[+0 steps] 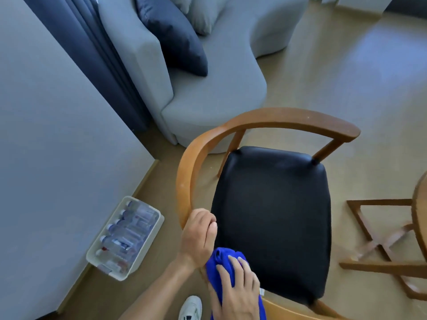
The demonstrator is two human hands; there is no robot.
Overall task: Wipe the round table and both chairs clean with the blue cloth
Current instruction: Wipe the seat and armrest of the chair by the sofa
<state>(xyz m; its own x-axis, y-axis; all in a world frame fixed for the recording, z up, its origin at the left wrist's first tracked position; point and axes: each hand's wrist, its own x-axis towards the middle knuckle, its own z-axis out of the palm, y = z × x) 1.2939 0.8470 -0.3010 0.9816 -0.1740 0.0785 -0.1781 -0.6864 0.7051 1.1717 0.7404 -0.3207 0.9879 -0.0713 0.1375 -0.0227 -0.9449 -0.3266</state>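
A wooden chair with a curved backrest rail and a black padded seat stands below me. My left hand is closed around the near end of the curved rail. Just beside it, my right hand presses the bunched blue cloth against the chair's near left corner, fingers spread over the cloth. The round table's wooden edge shows at the far right, with its crossed wooden base under it. A second chair is not in view.
A white bin of plastic bottles lies on the floor by the grey wall, left of the chair. A grey sofa with a dark cushion stands behind the chair. My white shoe is at the bottom.
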